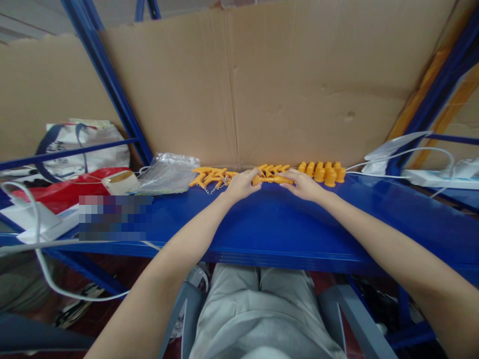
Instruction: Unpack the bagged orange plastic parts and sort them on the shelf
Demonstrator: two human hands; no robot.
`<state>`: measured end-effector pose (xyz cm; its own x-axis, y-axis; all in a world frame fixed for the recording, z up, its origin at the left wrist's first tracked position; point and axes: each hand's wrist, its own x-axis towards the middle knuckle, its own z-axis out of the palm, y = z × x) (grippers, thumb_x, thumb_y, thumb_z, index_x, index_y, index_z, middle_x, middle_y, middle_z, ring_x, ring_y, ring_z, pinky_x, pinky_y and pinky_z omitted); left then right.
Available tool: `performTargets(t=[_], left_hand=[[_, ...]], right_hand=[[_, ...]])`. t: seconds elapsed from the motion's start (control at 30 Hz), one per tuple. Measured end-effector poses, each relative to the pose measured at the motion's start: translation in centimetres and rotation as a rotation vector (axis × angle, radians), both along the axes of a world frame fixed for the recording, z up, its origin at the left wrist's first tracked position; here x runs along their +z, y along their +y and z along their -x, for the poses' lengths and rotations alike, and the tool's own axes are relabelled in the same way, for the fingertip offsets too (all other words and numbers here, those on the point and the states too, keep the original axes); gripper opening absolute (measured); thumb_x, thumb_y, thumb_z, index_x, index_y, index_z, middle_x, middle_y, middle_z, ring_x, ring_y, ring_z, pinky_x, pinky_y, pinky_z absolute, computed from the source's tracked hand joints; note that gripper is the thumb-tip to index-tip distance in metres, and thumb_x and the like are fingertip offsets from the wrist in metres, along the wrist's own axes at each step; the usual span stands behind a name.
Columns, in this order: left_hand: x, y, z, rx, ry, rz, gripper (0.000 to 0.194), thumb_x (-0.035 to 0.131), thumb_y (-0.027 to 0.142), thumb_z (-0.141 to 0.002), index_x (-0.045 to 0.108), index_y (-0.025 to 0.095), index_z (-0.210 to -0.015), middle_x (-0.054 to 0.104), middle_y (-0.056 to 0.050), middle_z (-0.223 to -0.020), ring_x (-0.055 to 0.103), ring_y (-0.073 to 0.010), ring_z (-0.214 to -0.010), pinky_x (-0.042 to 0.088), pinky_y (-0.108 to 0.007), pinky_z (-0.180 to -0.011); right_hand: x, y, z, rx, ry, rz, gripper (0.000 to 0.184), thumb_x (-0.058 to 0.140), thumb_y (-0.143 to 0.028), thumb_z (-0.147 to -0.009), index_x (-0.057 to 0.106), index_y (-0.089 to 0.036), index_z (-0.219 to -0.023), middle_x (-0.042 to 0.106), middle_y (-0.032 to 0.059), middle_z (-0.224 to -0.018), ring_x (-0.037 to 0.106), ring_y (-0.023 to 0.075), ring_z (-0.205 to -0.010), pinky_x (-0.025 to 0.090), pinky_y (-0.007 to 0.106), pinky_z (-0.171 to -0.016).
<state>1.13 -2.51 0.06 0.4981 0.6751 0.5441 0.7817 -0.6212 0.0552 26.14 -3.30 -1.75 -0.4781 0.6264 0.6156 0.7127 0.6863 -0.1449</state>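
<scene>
At the back of the blue table my left hand (243, 184) is closed, thumb and fingers round the left end of an orange plastic piece (275, 179). The right end of this long piece lies in the closed fingers of my right hand (304, 184). Just behind it stand several slim orange branching pieces (273, 169). Left of my left hand is a pile of orange forked pieces (209, 176) with a thin silvery chain (214, 190) in front. Several orange bell-shaped pieces (330, 175) stand in rows beyond my right hand. My fingers partly hide the held piece.
Cardboard (284, 85) walls off the back of the blue table (277, 224). A clear plastic bag (168, 174), red cloth or bag (75, 189) and white power strip (56, 224) lie left. White cables (396, 175) run along the right. Blue posts (108, 85) frame the sides.
</scene>
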Motion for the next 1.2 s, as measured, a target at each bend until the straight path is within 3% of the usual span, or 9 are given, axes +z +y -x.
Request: performTargets(t=[0.2, 0.37, 0.53, 0.6, 0.7, 0.8, 0.93, 1.2], left_hand=[[0.0, 0.1, -0.1, 0.054, -0.013, 0.036, 0.033, 0.065, 0.026, -0.087, 0.065, 0.02, -0.119, 0.076, -0.007, -0.104, 0.072, -0.0229, -0.097, 0.05, -0.027, -0.078], [0.0, -0.1, -0.2, 0.092, 0.002, 0.036, 0.034, 0.066, 0.026, -0.087, 0.065, 0.02, -0.12, 0.076, -0.008, -0.106, 0.072, -0.0243, -0.1, 0.05, -0.028, -0.078], [0.0, -0.1, 0.0, 0.086, 0.02, -0.004, 0.03, 0.065, 0.025, -0.087, 0.066, 0.021, -0.116, 0.076, -0.007, -0.106, 0.072, -0.0235, -0.099, 0.051, -0.027, -0.076], [-0.1, 0.0, 0.0, 0.076, 0.009, -0.017, 0.03, 0.065, 0.025, -0.087, 0.066, 0.021, -0.116, 0.076, -0.007, -0.107, 0.072, -0.0228, -0.098, 0.051, -0.027, -0.076], [-0.2, 0.2, 0.0, 0.074, -0.015, -0.014, 0.031, 0.066, 0.027, -0.086, 0.066, 0.022, -0.116, 0.076, -0.006, -0.104, 0.072, -0.0225, -0.097, 0.051, -0.027, -0.076], [-0.3, 0.2, -0.1, 0.087, -0.039, -0.006, 0.03, 0.067, 0.028, -0.085, 0.066, 0.023, -0.115, 0.076, -0.005, -0.1, 0.072, -0.0228, -0.097, 0.051, -0.027, -0.077], [-0.3, 0.2, -0.1, 0.115, -0.054, 0.017, 0.031, 0.067, 0.03, -0.085, 0.065, 0.024, -0.115, 0.076, -0.004, -0.099, 0.072, -0.0239, -0.097, 0.051, -0.028, -0.077], [-0.3, 0.5, 0.1, 0.082, -0.078, 0.034, 0.026, 0.069, 0.035, -0.086, 0.064, 0.023, -0.11, 0.077, -0.005, -0.1, 0.072, -0.0234, -0.096, 0.049, -0.026, -0.074]], right_hand=[[0.3, 0.3, -0.5, 0.071, 0.071, 0.094, 0.048, 0.063, -0.03, -0.089, 0.062, -0.02, -0.136, 0.065, 0.0149, -0.13, 0.06, 0.0316, -0.125, 0.048, 0.053, -0.106], [0.5, 0.9, -1.6, 0.171, 0.365, 0.373, 0.057, 0.073, -0.033, -0.082, 0.059, -0.02, -0.135, 0.062, 0.014, -0.136, 0.064, 0.0264, -0.12, 0.054, 0.047, -0.102], [1.0, 0.0, -1.3, 0.182, 0.574, 0.683, 0.041, 0.078, -0.052, -0.079, 0.07, -0.017, -0.098, 0.076, 0.0105, -0.097, 0.075, 0.022, -0.088, 0.06, 0.042, -0.092], [1.3, -0.7, -0.9, 0.133, 0.602, 0.773, 0.047, 0.072, -0.062, -0.081, 0.068, -0.015, -0.081, 0.075, 0.011, -0.08, 0.075, 0.0203, -0.073, 0.063, 0.038, -0.083], [1.7, -1.4, -0.2, 0.03, 0.607, 0.857, 0.062, 0.055, -0.074, -0.086, 0.065, -0.015, -0.072, 0.071, 0.0118, -0.065, 0.072, 0.0189, -0.059, 0.063, 0.032, -0.067], [1.8, -1.7, 0.3, -0.016, 0.575, 0.883, 0.069, 0.043, -0.078, -0.088, 0.067, -0.014, -0.076, 0.07, 0.012, -0.062, 0.07, 0.0185, -0.054, 0.061, 0.029, -0.059], [1.9, -1.4, -0.1, -0.015, 0.532, 0.883, 0.071, 0.038, -0.079, -0.09, 0.068, -0.015, -0.08, 0.073, 0.0134, -0.069, 0.07, 0.0195, -0.056, 0.06, 0.032, -0.06], [2.1, -1.6, -1.2, 0.06, 0.495, 1.022, 0.049, 0.054, -0.061, -0.094, 0.071, -0.016, -0.1, 0.077, 0.0164, -0.092, 0.073, 0.0232, -0.075, 0.059, 0.038, -0.076]])
